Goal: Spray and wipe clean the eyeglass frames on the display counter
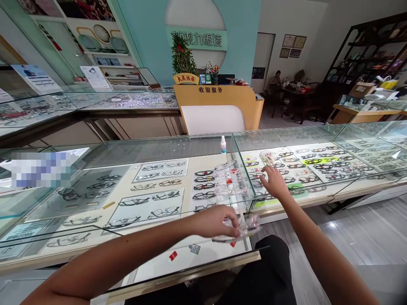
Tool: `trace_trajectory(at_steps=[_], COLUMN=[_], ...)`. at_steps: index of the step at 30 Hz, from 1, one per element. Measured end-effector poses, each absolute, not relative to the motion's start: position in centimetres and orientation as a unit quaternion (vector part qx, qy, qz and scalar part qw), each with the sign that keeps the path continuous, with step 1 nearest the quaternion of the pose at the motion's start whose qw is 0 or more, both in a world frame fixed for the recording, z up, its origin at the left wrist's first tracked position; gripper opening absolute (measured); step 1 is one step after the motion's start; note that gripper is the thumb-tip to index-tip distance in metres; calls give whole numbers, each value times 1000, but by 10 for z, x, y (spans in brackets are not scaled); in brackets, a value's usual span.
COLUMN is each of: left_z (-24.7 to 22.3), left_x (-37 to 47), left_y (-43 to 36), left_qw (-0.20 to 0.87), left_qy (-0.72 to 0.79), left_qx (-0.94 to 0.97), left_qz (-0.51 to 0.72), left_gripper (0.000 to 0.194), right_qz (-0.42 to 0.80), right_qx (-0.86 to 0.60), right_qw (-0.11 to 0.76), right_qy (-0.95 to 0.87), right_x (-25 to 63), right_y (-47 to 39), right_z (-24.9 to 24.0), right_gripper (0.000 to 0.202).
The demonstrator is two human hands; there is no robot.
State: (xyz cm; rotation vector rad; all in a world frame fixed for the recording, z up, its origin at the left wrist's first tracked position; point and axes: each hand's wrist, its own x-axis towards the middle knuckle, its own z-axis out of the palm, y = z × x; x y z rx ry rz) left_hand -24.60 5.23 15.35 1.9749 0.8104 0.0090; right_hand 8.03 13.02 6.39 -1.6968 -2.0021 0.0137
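My left hand (219,221) is closed on a pair of clear-framed glasses (249,225), a little blurred, above the pulled-out drawer (152,269) of the display case. A red tag (173,255) and a grey tag (194,248) lie in that drawer. My right hand (274,181) is over the glass top to the right, thumb and fingers apart, close to a crumpled beige cloth (269,159). Rows of glasses (204,185) show under the glass between and left of my hands.
A small white spray bottle (223,145) stands on the glass top (143,148). Papers (41,169) lie on the left. Beyond is a wooden cashier counter (219,101) with plants. A person (276,80) sits far back at a table.
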Motion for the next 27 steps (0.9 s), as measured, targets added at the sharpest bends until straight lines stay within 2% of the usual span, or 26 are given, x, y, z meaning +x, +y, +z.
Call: trace_trajectory(at_steps=[2,5,11,20,27], left_z=[184,212,190,138,123], left_x=[-249,-252,-242,-222,-222], left_y=[73,123,230,291,298], left_qw=[437,307,119,85,73], left_qy=[359,419,536,561,555], left_qx=[823,848,831,821,827], left_qz=[51,107,87,65,54], left_gripper=[33,38,30,18,20], right_qz=[6,8,1,13,8], right_qx=[-628,-630,-635,-629,-626], right_qw=[253,250,244,254,256], right_qy=[-736,-735,-733,-735,-736], right_x=[80,80,81,79,79], right_y=[130,130,131,130,132], right_z=[65,66,64,68,67], right_gripper=[23,24,25,23,23])
